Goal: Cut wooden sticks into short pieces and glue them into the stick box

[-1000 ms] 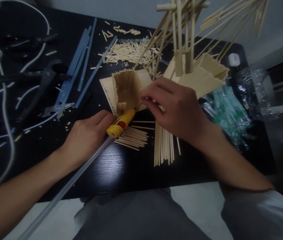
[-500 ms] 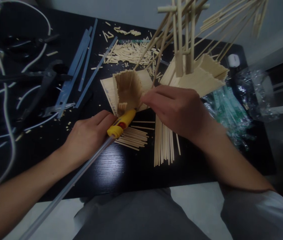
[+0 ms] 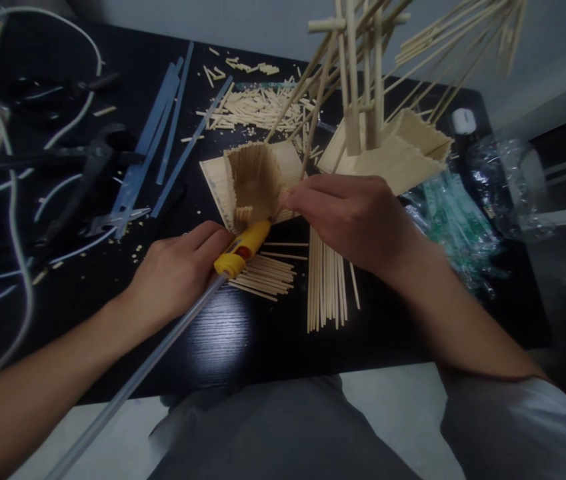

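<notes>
My left hand [image 3: 177, 267] is closed round a yellow hot glue gun [image 3: 245, 248], with a long clear glue stick [image 3: 163, 353] running out of its back end. The gun's nose is close to the lower right edge of a small box-like piece built of thin wooden sticks [image 3: 255, 173]. At that same edge my right hand [image 3: 347, 213] has its fingertips pinched together; what is between them is hidden. Under and beside the hands lie a bundle of loose sticks [image 3: 330, 287] and a smaller bunch [image 3: 265, 273].
A larger stick model [image 3: 387, 157] with upright rods stands at the back right. Short cut pieces [image 3: 257, 107] are heaped behind. Pliers [image 3: 97, 150], blue strips [image 3: 150, 140] and a white cable [image 3: 15, 227] lie left; clear plastic wrapping [image 3: 463, 220] lies right.
Both hands, the glue gun and the stick box keep nearly the same positions. The whole view has shifted very slightly.
</notes>
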`<state>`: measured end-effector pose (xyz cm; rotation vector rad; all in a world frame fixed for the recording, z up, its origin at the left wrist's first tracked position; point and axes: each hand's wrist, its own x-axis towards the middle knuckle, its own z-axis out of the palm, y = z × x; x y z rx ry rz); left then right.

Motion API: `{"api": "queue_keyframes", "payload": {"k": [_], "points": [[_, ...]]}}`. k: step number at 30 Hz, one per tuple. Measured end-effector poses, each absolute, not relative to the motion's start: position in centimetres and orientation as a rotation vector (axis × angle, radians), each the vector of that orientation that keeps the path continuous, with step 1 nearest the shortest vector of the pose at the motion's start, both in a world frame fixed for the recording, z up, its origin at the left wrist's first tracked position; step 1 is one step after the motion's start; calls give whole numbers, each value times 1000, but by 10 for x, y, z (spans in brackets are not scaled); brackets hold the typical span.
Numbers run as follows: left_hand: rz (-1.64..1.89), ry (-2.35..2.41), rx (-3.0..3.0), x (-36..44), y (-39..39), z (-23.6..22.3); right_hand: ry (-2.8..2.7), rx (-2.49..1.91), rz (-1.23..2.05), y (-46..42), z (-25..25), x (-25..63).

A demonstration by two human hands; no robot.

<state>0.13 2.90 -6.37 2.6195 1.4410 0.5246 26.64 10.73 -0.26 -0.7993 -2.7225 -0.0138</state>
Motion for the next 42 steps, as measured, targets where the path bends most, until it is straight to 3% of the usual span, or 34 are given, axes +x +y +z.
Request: {"api": "queue_keyframes", "payload": {"k": [32, 42], "points": [[634, 1431, 2702, -7, 27, -69, -2680, -774, -137, 111, -1, 269], [752, 1404, 2692, -4, 24, -55, -2712, -809, 20, 111, 1, 269]]}}
